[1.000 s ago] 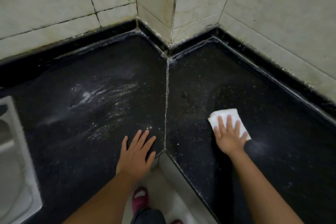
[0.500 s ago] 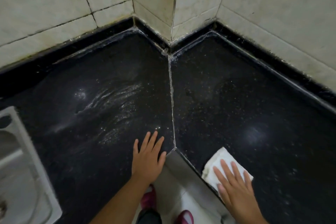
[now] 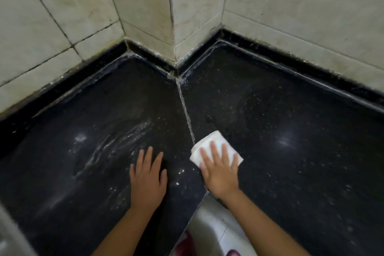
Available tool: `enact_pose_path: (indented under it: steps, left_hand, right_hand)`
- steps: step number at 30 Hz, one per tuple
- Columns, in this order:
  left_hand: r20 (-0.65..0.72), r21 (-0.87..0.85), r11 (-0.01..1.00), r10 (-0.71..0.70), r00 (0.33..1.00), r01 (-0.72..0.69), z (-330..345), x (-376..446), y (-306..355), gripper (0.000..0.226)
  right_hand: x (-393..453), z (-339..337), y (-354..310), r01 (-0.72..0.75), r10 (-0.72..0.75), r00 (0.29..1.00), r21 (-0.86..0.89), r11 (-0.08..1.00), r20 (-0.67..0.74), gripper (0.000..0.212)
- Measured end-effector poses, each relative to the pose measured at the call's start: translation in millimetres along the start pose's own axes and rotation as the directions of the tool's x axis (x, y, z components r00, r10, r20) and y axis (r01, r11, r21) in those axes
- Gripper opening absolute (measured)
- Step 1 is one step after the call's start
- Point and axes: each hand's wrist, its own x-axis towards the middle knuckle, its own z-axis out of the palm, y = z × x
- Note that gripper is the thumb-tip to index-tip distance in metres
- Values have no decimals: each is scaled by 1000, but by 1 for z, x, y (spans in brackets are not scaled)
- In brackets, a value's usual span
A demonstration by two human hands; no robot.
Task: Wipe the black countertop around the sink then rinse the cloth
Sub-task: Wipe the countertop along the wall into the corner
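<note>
Left of the pale grout seam that splits the black worktop, I see wet, whitish streaks smeared across the stone, which I judge not yet wiped. Nearer the seam, my left hand lies flat on the stone, fingers straight and spread, holding nothing; I read it as a brace. Just right of the seam sits the white cloth, folded into a pad, its near-left corner touching the seam line. My right hand presses it down with straight fingers laid over the top; the grip is flat and wide, not curled round the fabric. The cloth lies under and just beyond those fingertips, its long axis running from the seam's near end up and to the right. The right hand is plainly the nearer one, already on it. I judge the next stroke turns on crossing the seam leftward toward the streaks, where the left hand lies in the way. Far right of the seam, the stone shows only scattered specks and a light glare.
</note>
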Motion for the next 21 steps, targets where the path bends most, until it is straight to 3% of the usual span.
enact_pose_path:
  steps: [4, 6, 9, 12, 17, 21]
  left_hand:
    - [31, -22, 997, 77, 997, -77, -2, 53, 19, 47]
    - [33, -74, 995, 69, 997, -67, -1, 78, 32, 46]
    - [61, -48, 998, 48, 997, -45, 8, 111, 45, 44]
    - [102, -3, 1000, -19, 995, 19, 15, 134, 51, 48]
    - [135, 51, 996, -83, 987, 77, 26, 141, 54, 50]
    - [127, 43, 994, -101, 987, 96, 25, 144, 56, 49]
  right_hand:
    - [-33, 22, 25, 37, -38, 999, -39, 999, -26, 47]
    - [-50, 24, 67, -120, 126, 990, 75, 990, -70, 48]
    - [-56, 2, 123, -435, 454, 883, 152, 887, -122, 52]
    - [-28, -29, 152, -570, 578, 816, 206, 796, 26, 50]
    - [80, -67, 131, -417, 411, 908, 110, 902, 75, 50]
    - [124, -52, 60, -126, 128, 992, 97, 987, -19, 60]
